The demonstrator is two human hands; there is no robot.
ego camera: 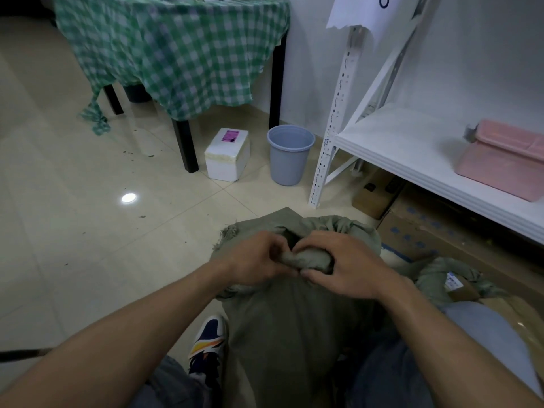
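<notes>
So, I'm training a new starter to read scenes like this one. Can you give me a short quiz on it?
1. True or false: the left hand and the right hand both grip the bunched top of the sack.
2. What stands on the floor right beside the white foam box? A) a blue bucket B) a red stool C) a broom
3. Fill in: the pink case lies on the white ____.
Key: 1 true; 2 A; 3 shelf.
</notes>
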